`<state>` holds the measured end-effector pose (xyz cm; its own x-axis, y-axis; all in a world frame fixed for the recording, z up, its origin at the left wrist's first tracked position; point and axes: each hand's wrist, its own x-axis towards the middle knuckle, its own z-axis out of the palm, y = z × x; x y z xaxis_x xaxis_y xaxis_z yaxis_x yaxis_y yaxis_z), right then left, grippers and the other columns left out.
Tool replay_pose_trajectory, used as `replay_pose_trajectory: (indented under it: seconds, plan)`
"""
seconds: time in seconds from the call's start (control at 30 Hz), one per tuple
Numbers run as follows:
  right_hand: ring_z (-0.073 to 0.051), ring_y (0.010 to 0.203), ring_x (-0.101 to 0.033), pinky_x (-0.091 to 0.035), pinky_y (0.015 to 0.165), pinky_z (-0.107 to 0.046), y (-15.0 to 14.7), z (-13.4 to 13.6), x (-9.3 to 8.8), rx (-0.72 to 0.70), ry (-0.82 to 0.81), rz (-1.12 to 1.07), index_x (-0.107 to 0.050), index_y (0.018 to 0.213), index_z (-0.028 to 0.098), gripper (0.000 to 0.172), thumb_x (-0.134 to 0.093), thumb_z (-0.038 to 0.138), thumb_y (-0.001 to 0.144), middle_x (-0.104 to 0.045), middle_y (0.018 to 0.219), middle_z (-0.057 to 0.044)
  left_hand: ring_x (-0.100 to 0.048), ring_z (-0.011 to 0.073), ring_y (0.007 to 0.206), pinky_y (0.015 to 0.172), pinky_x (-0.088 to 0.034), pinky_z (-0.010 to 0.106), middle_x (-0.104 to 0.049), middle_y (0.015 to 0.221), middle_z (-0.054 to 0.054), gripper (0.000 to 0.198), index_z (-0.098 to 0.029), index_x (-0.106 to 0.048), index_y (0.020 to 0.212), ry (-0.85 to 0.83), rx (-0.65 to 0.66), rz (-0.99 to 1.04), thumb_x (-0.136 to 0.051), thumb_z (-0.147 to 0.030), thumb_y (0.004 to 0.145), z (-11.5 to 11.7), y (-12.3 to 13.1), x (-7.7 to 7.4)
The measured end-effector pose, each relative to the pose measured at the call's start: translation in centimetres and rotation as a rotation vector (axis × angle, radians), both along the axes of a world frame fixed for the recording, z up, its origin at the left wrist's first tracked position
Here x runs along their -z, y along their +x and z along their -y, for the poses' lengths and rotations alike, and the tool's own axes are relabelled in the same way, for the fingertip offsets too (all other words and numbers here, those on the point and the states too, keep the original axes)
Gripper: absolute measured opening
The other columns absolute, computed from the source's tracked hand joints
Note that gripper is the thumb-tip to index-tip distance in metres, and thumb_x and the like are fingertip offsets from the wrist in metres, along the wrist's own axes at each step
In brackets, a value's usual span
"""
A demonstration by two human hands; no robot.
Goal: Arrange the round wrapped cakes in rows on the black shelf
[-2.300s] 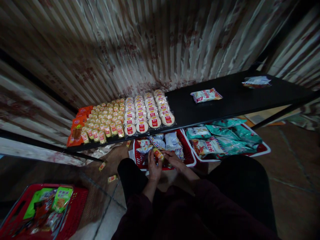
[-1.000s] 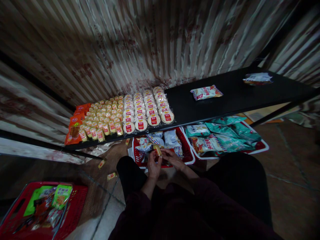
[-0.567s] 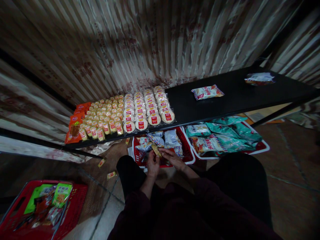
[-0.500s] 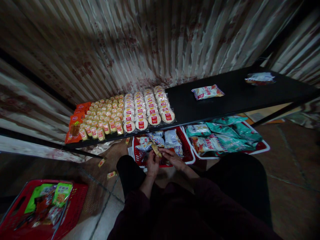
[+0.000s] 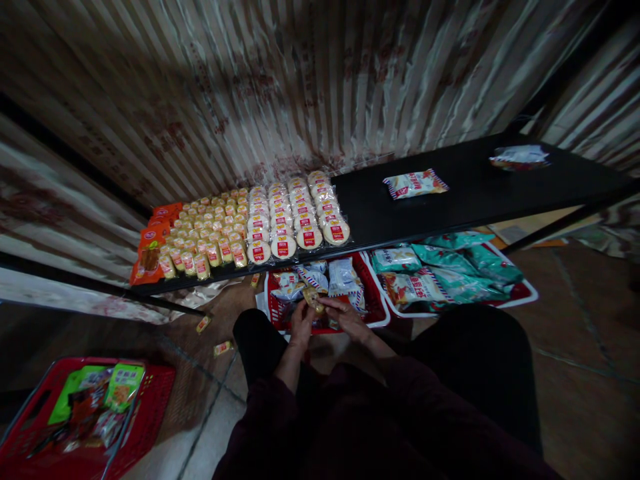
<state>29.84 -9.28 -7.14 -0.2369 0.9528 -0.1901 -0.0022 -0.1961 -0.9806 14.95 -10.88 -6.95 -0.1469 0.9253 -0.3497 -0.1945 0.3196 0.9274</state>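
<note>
Over the middle red basket, both of my hands hold one small yellowish snack roll [image 5: 313,299] in a clear wrapper. My left hand [image 5: 301,324] grips it from the left, fingers closed. From the right, my right hand [image 5: 347,316] pinches it with thumb and fingers. Below the hands, the red basket [image 5: 383,312] contains white snack bags [image 5: 344,275] with striped ends. Above on the black shelf [image 5: 370,223], similar small wrapped rolls [image 5: 213,230] stand in rows, beside several rows of round white crackers [image 5: 297,223] with red labels.
Orange packets [image 5: 149,252] stand at the shelf's left end; two snack bags, one white [image 5: 416,184], lie towards its right. A second basket [image 5: 534,297] holds green bags. Loose wrapped rolls [image 5: 223,348] lie on the floor near another red basket [image 5: 160,400].
The snack roll has turned in my fingers, from a slanted, narrow side to a broader face. My right hand has shifted slightly left over it. The shelf goods look the same.
</note>
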Motion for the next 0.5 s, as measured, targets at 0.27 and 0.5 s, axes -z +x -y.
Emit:
replay_pose_trajectory:
  seconds: [0.27,0.5]
  plan:
    - [-0.023,0.108,-0.059,-0.043,0.098,-0.043,-1.2,0.4,-0.8,0.004,0.029,-0.047,-0.064,0.113,0.026,0.046,-0.057,0.055,0.077,-0.066,0.113,-0.006,-0.064,0.0180,0.081,0.068,-0.052,0.028,-0.067,0.103,0.007,0.050,-0.018,-0.063,0.109,-0.097,-0.085,0.191,-0.074,-0.031,0.062,-0.3,-0.4,-0.3]
    - [-0.021,0.105,-0.058,-0.044,0.096,-0.040,-2.7,0.3,-0.8,0.002,0.281,0.155,-0.070,0.100,0.025,0.032,-0.049,0.041,0.084,-0.065,0.108,-0.007,-0.062,0.0154,0.074,0.061,-0.051,0.028,-0.065,0.097,0.008,0.043,-0.016,-0.060,0.107,-0.197,-0.233,0.314,-0.067,-0.032,0.067,-0.5,-1.0,-0.3]
